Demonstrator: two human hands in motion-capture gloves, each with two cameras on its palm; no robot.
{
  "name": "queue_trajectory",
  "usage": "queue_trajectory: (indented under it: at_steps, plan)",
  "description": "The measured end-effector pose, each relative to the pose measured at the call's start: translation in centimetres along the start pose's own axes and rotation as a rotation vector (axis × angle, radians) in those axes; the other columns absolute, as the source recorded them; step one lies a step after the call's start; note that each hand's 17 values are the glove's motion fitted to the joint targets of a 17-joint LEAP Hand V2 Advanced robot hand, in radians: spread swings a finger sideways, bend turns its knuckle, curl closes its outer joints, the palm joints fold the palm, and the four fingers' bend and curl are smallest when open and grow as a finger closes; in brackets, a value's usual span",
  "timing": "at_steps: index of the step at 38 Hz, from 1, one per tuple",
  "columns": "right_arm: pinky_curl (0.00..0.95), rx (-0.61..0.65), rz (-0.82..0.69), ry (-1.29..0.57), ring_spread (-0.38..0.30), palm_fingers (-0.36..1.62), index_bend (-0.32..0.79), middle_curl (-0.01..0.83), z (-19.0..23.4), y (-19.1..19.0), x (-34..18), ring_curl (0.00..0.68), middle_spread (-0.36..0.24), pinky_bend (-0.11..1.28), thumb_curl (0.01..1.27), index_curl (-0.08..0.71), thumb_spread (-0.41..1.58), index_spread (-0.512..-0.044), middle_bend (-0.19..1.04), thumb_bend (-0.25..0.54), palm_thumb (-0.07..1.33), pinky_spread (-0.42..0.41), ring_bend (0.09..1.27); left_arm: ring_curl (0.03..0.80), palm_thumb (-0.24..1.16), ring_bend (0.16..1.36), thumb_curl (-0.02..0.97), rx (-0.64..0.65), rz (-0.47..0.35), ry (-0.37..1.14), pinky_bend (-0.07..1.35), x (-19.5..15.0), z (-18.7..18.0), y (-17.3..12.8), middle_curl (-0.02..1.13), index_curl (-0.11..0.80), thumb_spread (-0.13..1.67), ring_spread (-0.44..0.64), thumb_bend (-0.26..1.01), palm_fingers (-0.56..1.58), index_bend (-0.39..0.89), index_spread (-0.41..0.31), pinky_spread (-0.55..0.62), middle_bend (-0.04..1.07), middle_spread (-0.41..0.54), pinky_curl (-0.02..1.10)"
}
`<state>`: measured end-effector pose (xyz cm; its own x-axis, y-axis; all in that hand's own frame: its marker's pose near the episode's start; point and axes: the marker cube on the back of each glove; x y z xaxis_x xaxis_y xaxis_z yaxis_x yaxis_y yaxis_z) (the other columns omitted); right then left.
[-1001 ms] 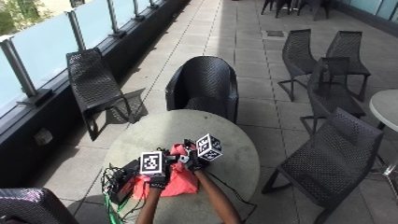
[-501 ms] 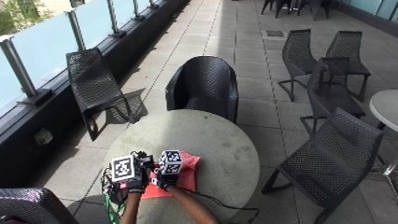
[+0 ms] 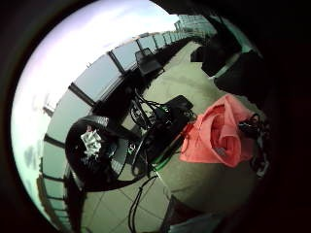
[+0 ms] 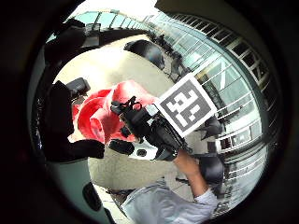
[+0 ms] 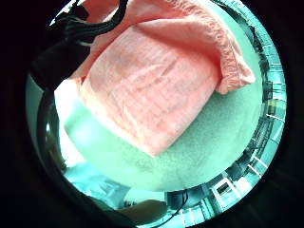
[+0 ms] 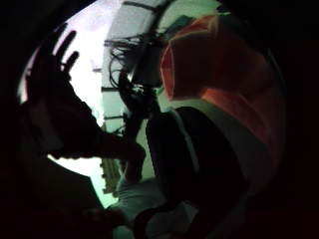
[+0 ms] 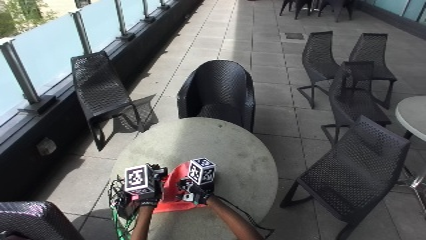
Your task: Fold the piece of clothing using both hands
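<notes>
A red garment (image 7: 170,199), folded into a small bundle, lies on the round grey table (image 7: 213,150) at its near left. My right hand (image 7: 195,192) rests on the bundle's right part; the right palm views show the cloth (image 5: 152,90) close under it, fingers lying on it. My left hand (image 7: 145,196) hovers just left of the garment with fingers spread and holds nothing. From the left palm, the garment (image 3: 218,131) lies apart from that hand, and the right hand (image 4: 154,133) sits on the cloth (image 4: 100,116).
A tangle of black and green cables (image 7: 120,200) lies at the table's left edge beside the garment. Dark wicker chairs stand round the table: one behind (image 7: 216,92), one at the left railing (image 7: 100,90), one at the right (image 7: 353,170).
Both hands came back toward me and to the left, bringing the garment into a smaller bundle. Since then the right hand has shifted a little right and the left hand is off the cloth.
</notes>
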<state>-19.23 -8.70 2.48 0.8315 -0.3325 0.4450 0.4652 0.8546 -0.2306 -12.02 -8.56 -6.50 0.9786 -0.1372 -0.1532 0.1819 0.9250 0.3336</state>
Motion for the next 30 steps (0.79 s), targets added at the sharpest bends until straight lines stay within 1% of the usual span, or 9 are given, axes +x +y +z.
queue_trajectory:
  at_steps: [2, 3, 6, 8, 11, 14, 18, 24, 30]
  plan:
    - [0.49, -0.048, 0.011, 0.071, -0.135, 0.58, 0.06, 0.501, -1.0, 1.6, 1.1, 0.493, -0.135, 0.79, 0.5, 0.263, 0.93, -0.313, 0.32, -0.095, 0.55, -0.123, 0.73, 0.354, 0.71, 0.51, 0.327, 0.012, 0.004, -0.01, 0.44, 0.2, 0.2, -0.3, 0.35, 0.339, 1.53, -0.06, 0.03, 0.68, 0.14, -0.156, 0.06, 0.17, -0.164, 0.41]
    - [0.473, -0.065, 0.023, 0.133, -0.113, 0.47, 0.12, 0.493, -1.5, 2.5, 2.0, 0.461, -0.131, 0.75, 0.48, 0.27, 0.97, -0.322, 0.32, -0.091, 0.51, -0.081, 0.64, 0.354, 0.71, 0.51, 0.327, 0.031, 0.006, -0.032, 0.44, 0.2, 0.3, -0.6, 0.35, 0.339, 1.53, -0.06, 0.03, 0.68, 0.14, -0.156, 0.06, 0.17, -0.165, 0.41]
    - [0.432, -0.113, 0.144, 0.408, -0.058, 0.31, 0.2, 0.492, -3.6, 5.0, 6.3, 0.412, -0.12, 0.61, 0.43, 0.293, 1.06, -0.337, 0.36, -0.072, 0.43, 0.017, 0.48, 0.354, 0.71, 0.51, 0.329, 0.105, 0.02, -0.117, 0.45, 0.1, 0.6, -1.8, 0.35, 0.337, 1.53, -0.06, 0.03, 0.68, 0.13, -0.155, 0.06, 0.17, -0.165, 0.41]
    - [0.395, -0.154, 0.225, 0.527, -0.036, 0.28, 0.21, 0.477, -4.2, 5.5, 10.1, 0.374, -0.119, 0.55, 0.41, 0.298, 1.1, -0.348, 0.36, -0.059, 0.39, 0.067, 0.41, 0.355, 0.71, 0.51, 0.329, 0.059, 0.032, -0.058, 0.45, 1.7, 1.7, -1.1, 0.35, 0.335, 1.52, -0.06, 0.03, 0.67, 0.13, -0.155, 0.06, 0.16, -0.16, 0.41]
    - [0.355, -0.162, 0.314, 0.595, -0.013, 0.3, 0.21, 0.461, -5.3, 6.2, 14.7, 0.331, -0.118, 0.5, 0.38, 0.306, 1.16, -0.36, 0.34, -0.046, 0.34, 0.116, 0.36, 0.357, 0.71, 0.51, 0.329, -0.027, 0.048, 0.006, 0.46, 3.9, 2.9, 0.1, 0.35, 0.335, 1.52, -0.05, 0.03, 0.66, 0.14, -0.155, 0.06, 0.16, -0.151, 0.41]
    - [0.329, -0.088, 0.41, 0.621, 0.008, 0.29, 0.21, 0.443, -7.3, 7.6, 17.3, 0.298, -0.12, 0.47, 0.35, 0.318, 1.2, -0.369, 0.31, -0.036, 0.32, 0.15, 0.3, 0.356, 0.7, 0.51, 0.33, -0.055, 0.059, -0.009, 0.46, 4.9, 3.6, 0.5, 0.35, 0.331, 1.52, -0.05, 0.02, 0.66, 0.13, -0.154, 0.06, 0.16, -0.147, 0.41]
    - [0.316, 0.108, 0.52, 0.592, 0.025, 0.31, 0.2, 0.428, -10.9, 10.5, 19.9, 0.286, -0.124, 0.44, 0.34, 0.329, 1.25, -0.375, 0.28, -0.007, 0.35, 0.18, 0.27, 0.357, 0.69, 0.51, 0.33, -0.057, 0.089, -0.042, 0.47, 6.7, 4.9, 0.5, 0.35, 0.33, 1.51, -0.04, 0.01, 0.66, 0.14, -0.154, 0.06, 0.16, -0.144, 0.41]
    - [0.31, 0.346, 0.562, 0.526, 0.035, 0.32, 0.17, 0.411, -13.3, 12.7, 21.1, 0.279, -0.126, 0.42, 0.32, 0.334, 1.32, -0.378, 0.24, 0.008, 0.39, 0.205, 0.24, 0.356, 0.66, 0.51, 0.331, -0.061, 0.106, -0.043, 0.48, 8.2, 6.3, 0.5, 0.34, 0.331, 1.49, -0.04, 0.0, 0.65, 0.14, -0.154, 0.06, 0.16, -0.134, 0.42]
    - [0.311, 0.43, 0.554, 0.513, 0.04, 0.34, 0.15, 0.401, -13.2, 13.2, 21.1, 0.28, -0.127, 0.42, 0.3, 0.331, 1.38, -0.379, 0.22, 0.016, 0.43, 0.214, 0.24, 0.354, 0.65, 0.51, 0.333, -0.098, 0.125, -0.025, 0.48, 8.8, 6.6, 0.8, 0.34, 0.334, 1.48, -0.03, -0.01, 0.64, 0.15, -0.154, 0.06, 0.16, -0.126, 0.42]
